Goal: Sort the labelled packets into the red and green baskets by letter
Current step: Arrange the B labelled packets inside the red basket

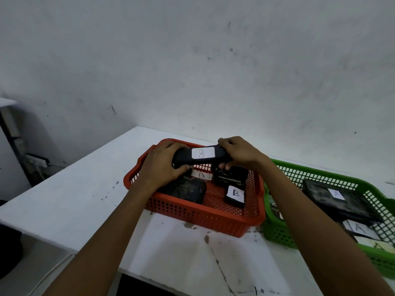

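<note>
A black packet with a white label marked B (pixel 202 154) is held level over the red basket (pixel 205 216). My left hand (pixel 162 165) grips its left end and my right hand (pixel 239 152) grips its right end. Inside the red basket lie other dark packets, one with a B label (pixel 235 194) at the right and another B label (pixel 201 175) just under the held packet. The green basket (pixel 275 229) stands to the right, touching the red one, and holds dark packets labelled A (pixel 336 194).
Both baskets sit on a white table (pixel 85 195) set against a scuffed white wall. The table's left edge runs diagonally past the red basket. A dark round object (pixel 8 253) sits low at the far left, off the table.
</note>
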